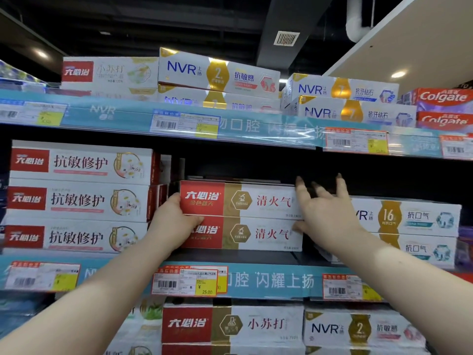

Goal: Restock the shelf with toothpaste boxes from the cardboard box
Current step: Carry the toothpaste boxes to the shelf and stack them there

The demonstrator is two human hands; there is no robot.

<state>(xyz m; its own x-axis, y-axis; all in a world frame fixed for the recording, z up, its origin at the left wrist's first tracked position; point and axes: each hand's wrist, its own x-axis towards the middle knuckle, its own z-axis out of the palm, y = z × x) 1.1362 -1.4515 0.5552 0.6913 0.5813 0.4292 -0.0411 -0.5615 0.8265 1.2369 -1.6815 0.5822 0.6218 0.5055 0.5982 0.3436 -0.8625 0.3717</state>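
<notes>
On the middle shelf (243, 257), dead centre of the view, sits the toothpaste stack (256, 201): two red, gold and white boxes, one flat on the other, long faces out. It lies in the gap between a pile of three red-and-white boxes (76, 201) on the left and the NVR pair (414, 219) on the right. The left hand (174, 216) is wrapped round the stack's left end, thumb laid across the front right at the seam between the two boxes, the other fingers hidden behind: a hold on the red end. Over at the right end, the right hand (327, 211) is wide, fingers splayed and straight, tips up against the dark space above the top box, thumb down by the lower box's right end, curled round nothing. Whether the palm presses on the stack cannot be told. Both bare forearms reach up from the bottom of the view. Under the stack, the blue shelf strip (268, 280) carries a red-bordered price tag (189, 281) with a yellow patch reading 25.00. Up top there are the top-shelf NVR boxes (217, 73) and, far right, red Colgate boxes (445, 98). One shelf down, a red-and-gold box (230, 324) lies just beside a lower NVR box (358, 329).
</notes>
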